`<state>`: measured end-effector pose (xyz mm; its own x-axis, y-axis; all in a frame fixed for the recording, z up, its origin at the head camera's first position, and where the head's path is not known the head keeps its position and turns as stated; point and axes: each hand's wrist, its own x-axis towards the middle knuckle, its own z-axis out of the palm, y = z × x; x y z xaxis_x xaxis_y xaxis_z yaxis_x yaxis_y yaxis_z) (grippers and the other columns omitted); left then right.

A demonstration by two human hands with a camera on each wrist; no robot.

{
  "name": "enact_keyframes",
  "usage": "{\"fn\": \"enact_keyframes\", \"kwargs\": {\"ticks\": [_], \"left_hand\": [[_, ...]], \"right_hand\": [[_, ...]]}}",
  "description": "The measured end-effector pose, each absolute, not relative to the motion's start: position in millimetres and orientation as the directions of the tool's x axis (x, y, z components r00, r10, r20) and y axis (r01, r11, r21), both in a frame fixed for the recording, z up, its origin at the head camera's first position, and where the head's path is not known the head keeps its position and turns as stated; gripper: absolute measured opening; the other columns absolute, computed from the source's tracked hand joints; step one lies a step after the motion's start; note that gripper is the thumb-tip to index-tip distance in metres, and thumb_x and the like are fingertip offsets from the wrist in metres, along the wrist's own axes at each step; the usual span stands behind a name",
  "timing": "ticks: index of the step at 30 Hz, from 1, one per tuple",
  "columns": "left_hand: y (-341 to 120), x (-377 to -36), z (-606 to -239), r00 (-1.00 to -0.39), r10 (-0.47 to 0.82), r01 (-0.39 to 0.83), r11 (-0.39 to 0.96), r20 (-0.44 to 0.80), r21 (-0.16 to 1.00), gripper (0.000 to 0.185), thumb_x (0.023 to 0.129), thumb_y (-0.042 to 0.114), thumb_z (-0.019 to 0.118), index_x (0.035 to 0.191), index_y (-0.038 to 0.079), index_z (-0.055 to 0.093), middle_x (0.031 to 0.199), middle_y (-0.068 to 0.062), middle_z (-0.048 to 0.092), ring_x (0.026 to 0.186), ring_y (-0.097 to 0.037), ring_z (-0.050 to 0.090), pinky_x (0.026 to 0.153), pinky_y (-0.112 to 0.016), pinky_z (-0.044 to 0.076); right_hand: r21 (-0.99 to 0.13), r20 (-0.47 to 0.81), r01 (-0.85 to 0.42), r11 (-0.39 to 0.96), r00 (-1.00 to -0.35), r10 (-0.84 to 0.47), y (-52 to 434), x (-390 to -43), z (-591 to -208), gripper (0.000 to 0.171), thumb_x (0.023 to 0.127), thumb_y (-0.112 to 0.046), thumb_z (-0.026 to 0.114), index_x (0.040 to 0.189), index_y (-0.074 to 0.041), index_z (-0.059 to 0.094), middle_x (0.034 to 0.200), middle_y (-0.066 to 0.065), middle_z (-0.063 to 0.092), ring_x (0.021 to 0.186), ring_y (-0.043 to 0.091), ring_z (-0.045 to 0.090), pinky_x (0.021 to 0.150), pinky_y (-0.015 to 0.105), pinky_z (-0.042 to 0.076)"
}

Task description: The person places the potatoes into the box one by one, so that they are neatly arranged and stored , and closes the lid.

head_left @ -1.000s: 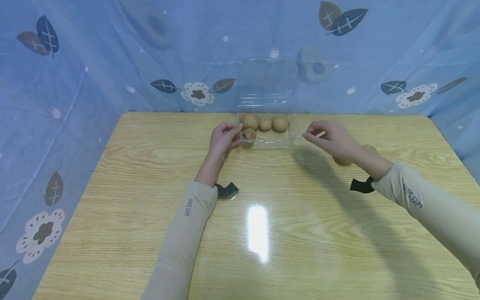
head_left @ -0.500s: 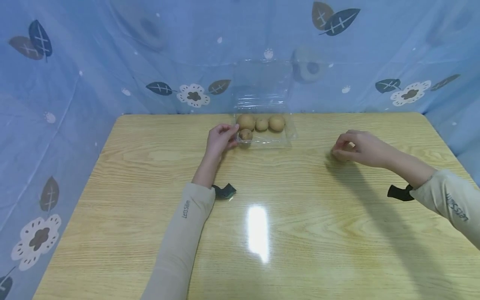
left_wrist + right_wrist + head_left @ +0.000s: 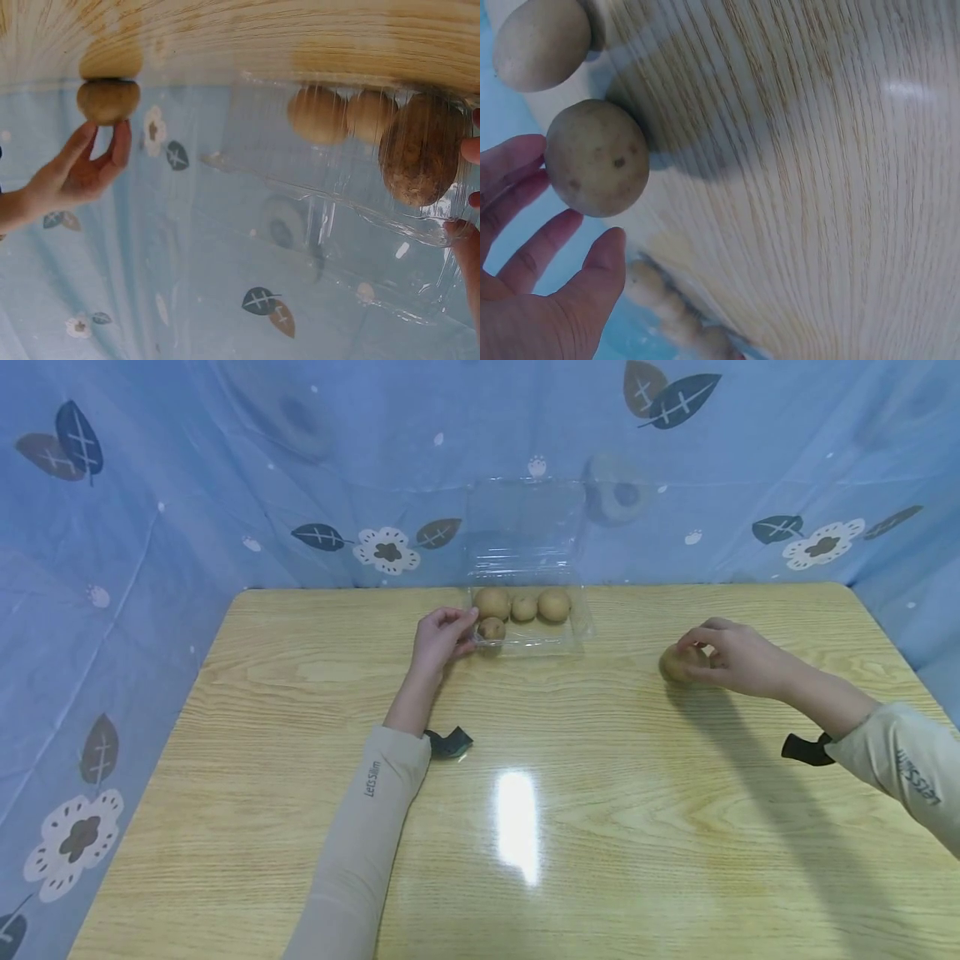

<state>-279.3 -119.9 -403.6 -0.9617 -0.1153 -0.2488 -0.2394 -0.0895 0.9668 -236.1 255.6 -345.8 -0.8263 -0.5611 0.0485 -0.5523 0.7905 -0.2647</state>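
Four potatoes (image 3: 522, 607) sat in one clear box (image 3: 551, 642) at the far edge of the surface (image 3: 315, 710), plus two loose ones right of it with open wood between. Left hand (image 3: 438, 639) pinched the box's left rim. Right hand (image 3: 738, 656) had its fingers (image 3: 551, 236) curled round one loose potato (image 3: 677, 662), the other (image 3: 540, 41) just beside it.

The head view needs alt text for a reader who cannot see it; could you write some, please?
A person's right hand touches a loose potato on a wooden table, while the left hand holds the edge of a clear plastic box with four potatoes.
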Motion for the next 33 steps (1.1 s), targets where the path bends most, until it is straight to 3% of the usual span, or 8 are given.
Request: {"fn": "enact_keyframes", "kwargs": {"ticks": [9,18,26,33], "left_hand": [[-119,-281,-405,-0.958,-0.119,-0.251,-0.085,-0.260,0.964,0.023,0.082,0.025,0.068,0.092,0.007,0.059,0.089,0.000,0.053,0.076,-0.009,0.055,0.072,-0.027,0.058],[-118,-281,-406,-0.955,-0.120,-0.259,-0.108,-0.271,0.960,0.023,0.082,0.024,0.068,0.093,0.006,0.059,0.090,0.000,0.053,0.076,-0.009,0.056,0.071,-0.026,0.058],[-120,-280,-403,-0.956,-0.119,-0.259,-0.096,-0.269,0.961,0.022,0.082,0.026,0.068,0.092,0.008,0.058,0.090,0.001,0.054,0.078,-0.009,0.057,0.072,-0.026,0.058],[-120,-280,-403,-0.956,-0.118,-0.259,-0.091,-0.269,0.961,0.022,0.083,0.026,0.067,0.092,0.008,0.058,0.090,0.000,0.054,0.078,-0.009,0.057,0.072,-0.025,0.058]], "right_hand": [[-0.254,0.043,-0.564,0.786,-0.818,-0.573,260,-242,-354,0.030,0.076,-0.008,0.071,0.103,0.000,0.060,0.097,0.018,0.056,0.067,0.014,0.051,0.052,0.022,0.044],[-0.258,-0.009,-0.562,0.786,-0.812,-0.584,258,-245,-357,0.038,0.074,-0.012,0.073,0.107,-0.001,0.058,0.096,0.017,0.057,0.075,0.020,0.048,0.059,0.031,0.041],[-0.290,-0.098,-0.525,0.800,-0.815,-0.571,259,-253,-352,0.043,0.072,-0.013,0.072,0.111,-0.001,0.058,0.097,0.017,0.058,0.070,0.017,0.046,0.056,0.027,0.039],[-0.297,-0.136,-0.498,0.815,-0.822,-0.553,257,-257,-352,0.045,0.073,-0.013,0.072,0.113,0.000,0.057,0.107,0.019,0.060,0.092,0.031,0.056,0.070,0.039,0.049]]}}
